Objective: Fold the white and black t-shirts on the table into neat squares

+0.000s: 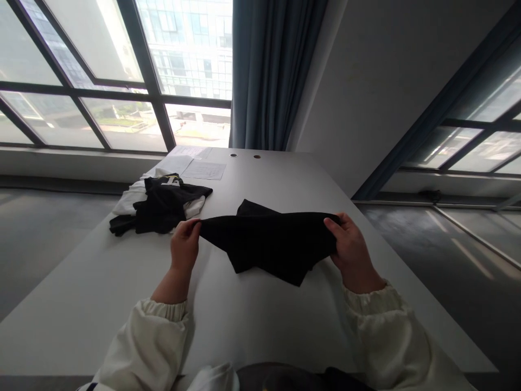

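Note:
A black piece of clothing [277, 239] is stretched sideways between my two hands above the white table. Its exact kind is hard to make out; the lower edge hangs in pointed folds and one corner sticks up behind. My left hand [185, 244] pinches its left end between thumb and fingers. At the other end, my right hand [350, 244] grips the cloth, thumb on the near side and fingers mostly hidden behind. Left of my left hand lies a heap of black clothes [165, 203], with white clothes [129, 201] beneath and beside it.
The white table [252, 326] reaches away toward the window. Printed sheets of paper [204, 170] lie at its far left, and two round cable holes [233, 155] are near the far edge. A blue curtain [272, 76] hangs behind, beside a pale wall [378, 81].

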Tool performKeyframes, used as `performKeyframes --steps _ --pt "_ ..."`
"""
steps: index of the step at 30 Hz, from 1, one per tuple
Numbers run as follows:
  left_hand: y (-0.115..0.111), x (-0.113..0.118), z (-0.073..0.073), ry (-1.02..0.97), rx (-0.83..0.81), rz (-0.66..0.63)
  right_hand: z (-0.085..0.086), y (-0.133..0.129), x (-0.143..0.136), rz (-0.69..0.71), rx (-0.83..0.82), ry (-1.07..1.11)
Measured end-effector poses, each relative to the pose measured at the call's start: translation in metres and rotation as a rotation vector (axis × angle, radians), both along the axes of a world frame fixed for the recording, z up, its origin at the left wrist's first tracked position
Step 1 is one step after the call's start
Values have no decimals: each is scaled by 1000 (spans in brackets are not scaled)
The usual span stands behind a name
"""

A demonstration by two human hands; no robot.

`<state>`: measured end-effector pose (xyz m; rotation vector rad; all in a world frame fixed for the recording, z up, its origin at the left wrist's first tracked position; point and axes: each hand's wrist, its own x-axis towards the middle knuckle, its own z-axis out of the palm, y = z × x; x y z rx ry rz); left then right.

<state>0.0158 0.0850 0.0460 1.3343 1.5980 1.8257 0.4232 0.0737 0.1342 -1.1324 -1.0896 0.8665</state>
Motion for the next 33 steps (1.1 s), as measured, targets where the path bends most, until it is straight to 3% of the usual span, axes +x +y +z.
performKeyframes --steps 3,6,9,11,14,17,21,24,26,29,33 --pt "-4 0 3 249 -17 11 -28 14 13 -222 118 -373" --pt "0 7 -8 254 -266 -38 -72 12 8 -403 252 -734" --pt "5 15 -21 311 -483 -109 -108 -11 -14 -311 295 -977" --pt "5 20 -25 436 -416 -78 -120 -28 -33 -189 302 -1116" --pt "-5 28 -19 647 -169 -27 -128 -41 -54 41 254 -1243" --pt "-21 41 -5 775 34 -77 -133 -31 -55 60 186 -1231" --pt "-42 64 8 881 185 -347 -141 -1 -24 -215 169 -1050" --pt "-46 77 1 969 103 -563 -147 20 12 -377 19 -830" --pt "-40 78 -9 1010 -23 -614 -149 27 33 -371 -122 -708" --pt "-25 71 -23 997 -175 -532 -150 28 49 -220 -165 -596" --pt "-8 50 -27 825 -260 -268 -147 19 44 56 -27 -591"
